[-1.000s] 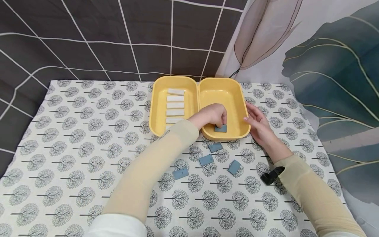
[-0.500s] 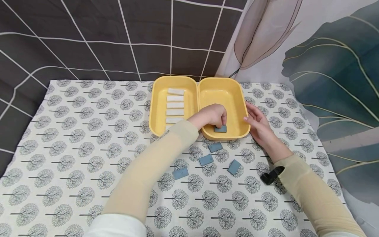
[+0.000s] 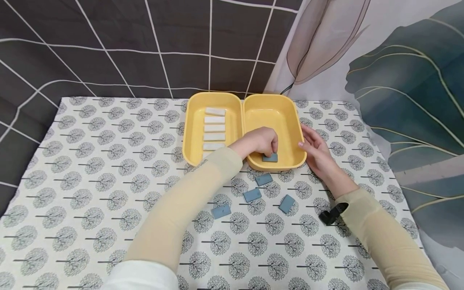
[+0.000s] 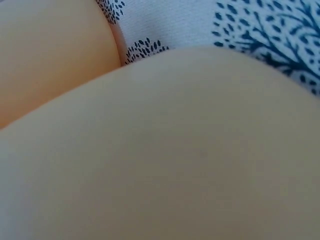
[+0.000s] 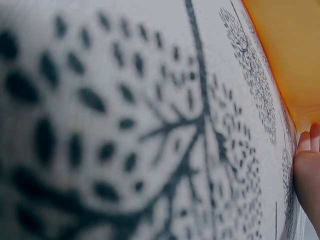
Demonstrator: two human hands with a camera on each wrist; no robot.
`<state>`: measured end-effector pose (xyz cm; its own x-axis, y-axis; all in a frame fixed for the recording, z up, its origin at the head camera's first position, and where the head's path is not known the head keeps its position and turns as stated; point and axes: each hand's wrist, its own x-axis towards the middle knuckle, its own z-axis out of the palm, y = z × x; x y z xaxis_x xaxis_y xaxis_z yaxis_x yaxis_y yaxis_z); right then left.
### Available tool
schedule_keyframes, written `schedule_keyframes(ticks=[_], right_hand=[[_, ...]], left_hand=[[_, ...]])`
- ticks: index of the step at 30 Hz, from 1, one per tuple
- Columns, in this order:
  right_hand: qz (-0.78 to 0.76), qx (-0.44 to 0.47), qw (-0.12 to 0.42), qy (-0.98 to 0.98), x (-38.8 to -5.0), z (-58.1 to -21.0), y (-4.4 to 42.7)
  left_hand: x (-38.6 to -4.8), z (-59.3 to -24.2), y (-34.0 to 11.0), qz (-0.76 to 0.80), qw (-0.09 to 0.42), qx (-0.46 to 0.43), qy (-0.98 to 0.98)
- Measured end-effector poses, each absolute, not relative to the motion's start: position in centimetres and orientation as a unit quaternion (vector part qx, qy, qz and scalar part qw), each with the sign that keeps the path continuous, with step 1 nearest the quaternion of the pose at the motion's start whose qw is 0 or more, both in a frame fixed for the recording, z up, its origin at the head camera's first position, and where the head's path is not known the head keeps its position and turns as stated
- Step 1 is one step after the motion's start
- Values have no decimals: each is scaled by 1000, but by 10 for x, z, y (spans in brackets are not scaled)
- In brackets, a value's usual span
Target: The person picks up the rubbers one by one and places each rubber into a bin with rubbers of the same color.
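Inside the right yellow compartment [image 3: 284, 160], my left hand [image 3: 262, 141] pinches a blue block [image 3: 270, 158] with curled fingers, low near the front wall. My right hand [image 3: 317, 152] holds the outer right wall, its thumb at the rim and its fingers along the outside. The right wrist view shows part of that hand [image 5: 308, 167] against the yellow wall [image 5: 292, 60]. White blocks [image 3: 214, 128] lie in a column in the left compartment [image 3: 193, 121], the lowest partly behind my left sleeve. The left wrist view holds only sleeve and cloth.
Several loose blue blocks lie on the tree-patterned cloth in front of the container: one [image 3: 264, 179] nearest it, others [image 3: 252, 195], [image 3: 221, 211] to the left and one block [image 3: 286, 204] to the right. A dark gridded curtain [image 3: 185, 36] hangs behind.
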<state>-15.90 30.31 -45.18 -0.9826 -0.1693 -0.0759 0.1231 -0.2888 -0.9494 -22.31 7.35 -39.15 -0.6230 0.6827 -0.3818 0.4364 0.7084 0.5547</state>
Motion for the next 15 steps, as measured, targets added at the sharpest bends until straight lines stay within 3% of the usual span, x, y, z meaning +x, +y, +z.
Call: schedule_keyframes(ticks=[15], right_hand=[[-801,-12,96,591,-159,-451,303]], left_hand=[[-224,-393,73,279,283,316,861]])
